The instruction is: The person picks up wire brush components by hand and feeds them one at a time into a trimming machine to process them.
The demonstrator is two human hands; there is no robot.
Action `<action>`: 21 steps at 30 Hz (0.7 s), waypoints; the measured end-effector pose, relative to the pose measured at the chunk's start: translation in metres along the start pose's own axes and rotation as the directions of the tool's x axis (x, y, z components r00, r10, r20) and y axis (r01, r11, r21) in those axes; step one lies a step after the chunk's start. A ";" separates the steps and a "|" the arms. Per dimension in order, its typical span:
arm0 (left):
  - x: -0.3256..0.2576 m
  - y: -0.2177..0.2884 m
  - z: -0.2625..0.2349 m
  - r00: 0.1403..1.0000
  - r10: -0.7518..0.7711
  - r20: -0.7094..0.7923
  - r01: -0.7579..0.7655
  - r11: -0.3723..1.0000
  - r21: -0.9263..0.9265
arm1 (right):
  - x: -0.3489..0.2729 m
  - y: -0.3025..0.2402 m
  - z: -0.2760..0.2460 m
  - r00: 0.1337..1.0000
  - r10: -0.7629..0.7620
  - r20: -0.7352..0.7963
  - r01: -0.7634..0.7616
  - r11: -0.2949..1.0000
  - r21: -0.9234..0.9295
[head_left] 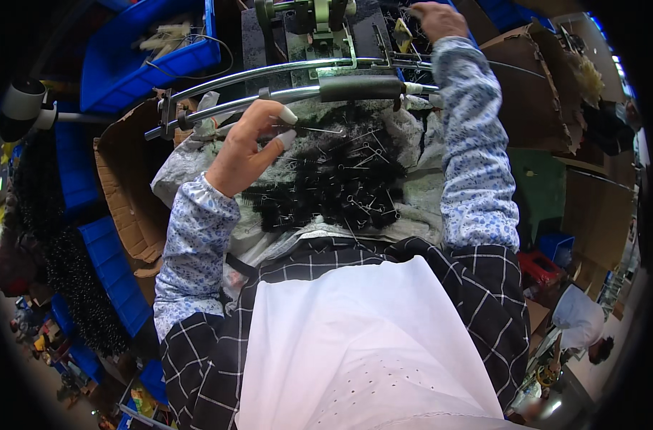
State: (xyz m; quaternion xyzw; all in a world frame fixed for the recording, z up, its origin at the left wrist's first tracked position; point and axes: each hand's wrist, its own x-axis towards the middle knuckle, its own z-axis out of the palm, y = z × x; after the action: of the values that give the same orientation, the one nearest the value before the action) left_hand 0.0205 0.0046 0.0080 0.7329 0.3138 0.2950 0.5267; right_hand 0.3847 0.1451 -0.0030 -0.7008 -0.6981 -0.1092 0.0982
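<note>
My left hand [246,147] hovers over a heap of small black bristle brushes with wire stems [337,179] lying on a white sack. Its thumb and forefinger, with white finger covers, pinch one thin wire brush [319,130]. My right hand [437,19] reaches far forward to the machine [315,29] at the top, its fingers closed around a small part there; what it holds is too small to tell. Both forearms wear blue-flowered sleeve covers.
Two curved metal bars [269,82] with a black grip cross in front of the machine. Blue bins [147,50] stand at the left and top left. Torn cardboard boxes [129,186] flank the heap. Another person [581,322] bends at the lower right.
</note>
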 end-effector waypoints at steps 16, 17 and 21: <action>-0.004 -0.022 0.029 0.980 -0.196 0.029 0.174 0.920 0.353 | -0.073 -0.095 -0.015 0.996 -0.087 -0.027 0.089 0.886 0.455; -0.011 -0.032 0.037 0.976 -0.182 0.123 0.106 0.879 0.465 | -0.061 -0.089 -0.003 0.992 -0.088 -0.086 0.111 0.942 0.317; -0.016 -0.052 0.062 0.932 -0.232 0.279 -0.027 0.722 0.692 | -0.044 -0.096 0.025 0.996 -0.069 -0.057 0.073 0.995 0.069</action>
State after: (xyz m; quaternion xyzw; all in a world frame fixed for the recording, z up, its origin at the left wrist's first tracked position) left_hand 0.0500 -0.0317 -0.0604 0.8961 0.3434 -0.0054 0.2813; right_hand 0.2888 0.1107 -0.0414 -0.6682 -0.7232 -0.1071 0.1380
